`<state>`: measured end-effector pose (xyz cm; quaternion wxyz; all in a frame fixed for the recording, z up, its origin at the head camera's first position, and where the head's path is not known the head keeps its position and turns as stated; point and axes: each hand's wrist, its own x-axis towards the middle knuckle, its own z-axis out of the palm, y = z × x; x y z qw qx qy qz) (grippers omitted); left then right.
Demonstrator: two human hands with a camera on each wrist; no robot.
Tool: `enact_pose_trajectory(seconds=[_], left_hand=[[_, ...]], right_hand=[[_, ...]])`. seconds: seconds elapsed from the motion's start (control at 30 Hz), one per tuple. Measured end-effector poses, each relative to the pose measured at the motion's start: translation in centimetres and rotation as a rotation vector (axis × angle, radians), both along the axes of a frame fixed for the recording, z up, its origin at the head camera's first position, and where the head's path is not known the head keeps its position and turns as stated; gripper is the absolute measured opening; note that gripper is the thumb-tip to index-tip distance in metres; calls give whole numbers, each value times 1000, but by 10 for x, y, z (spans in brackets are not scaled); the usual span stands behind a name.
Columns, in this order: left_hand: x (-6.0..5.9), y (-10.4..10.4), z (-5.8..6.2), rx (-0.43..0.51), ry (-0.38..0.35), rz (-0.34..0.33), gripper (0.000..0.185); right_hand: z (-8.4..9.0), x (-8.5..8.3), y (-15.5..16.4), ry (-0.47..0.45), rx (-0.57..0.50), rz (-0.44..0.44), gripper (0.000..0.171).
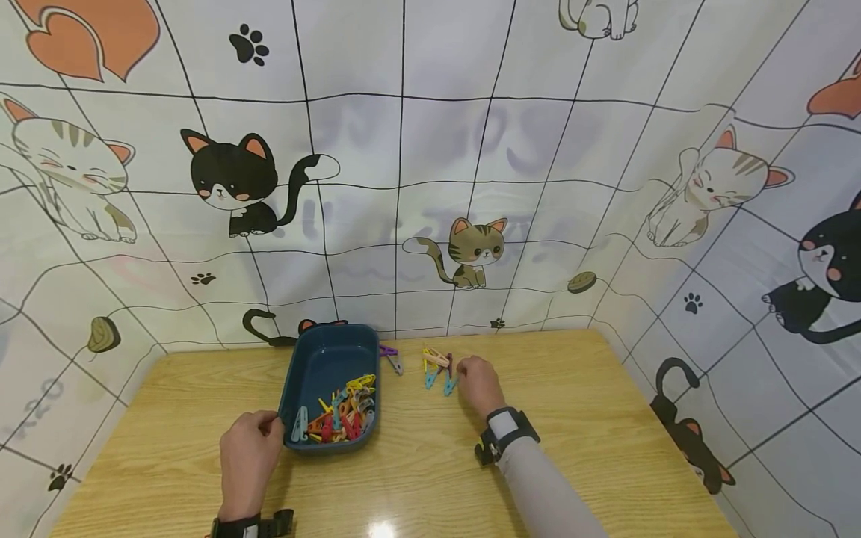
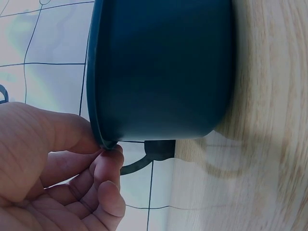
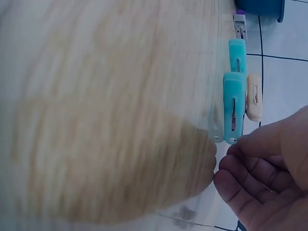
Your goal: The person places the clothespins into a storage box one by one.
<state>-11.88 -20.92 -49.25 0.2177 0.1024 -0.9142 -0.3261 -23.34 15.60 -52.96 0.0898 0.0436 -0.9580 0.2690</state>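
A dark blue basin [image 1: 316,366] stands on the wooden table and holds several coloured clothespins [image 1: 339,415] at its near end. My left hand [image 1: 270,424] pinches the basin's near left rim; the left wrist view shows thumb and finger [image 2: 108,156] closed on the rim edge [image 2: 96,96]. Right of the basin lie a few loose clothespins [image 1: 436,365]. My right hand [image 1: 466,371] rests beside them with fingers loosely curled. In the right wrist view its fingertips [image 3: 231,166] sit at the end of a teal clothespin [image 3: 233,106], with another teal pin [image 3: 237,55] and a cream pin [image 3: 254,96] alongside.
A purple and grey clothespin [image 1: 392,359] lies between the basin and the loose pins. A cat-print cloth [image 1: 430,187] walls in the table at the back and both sides. Bare wood [image 1: 605,418] stretches to the right and along the front edge.
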Motion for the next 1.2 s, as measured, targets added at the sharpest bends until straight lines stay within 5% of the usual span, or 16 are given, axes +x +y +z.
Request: enact_pose_trajectory(seconds=[0.87,1.2], left_hand=[[-1,0,1,15,-32,9,14],[0,1,0,5,-2,3,13]], right_hand=[[2,0,2,-75,136,42,9],[-2,7,5,24,148,114,6]])
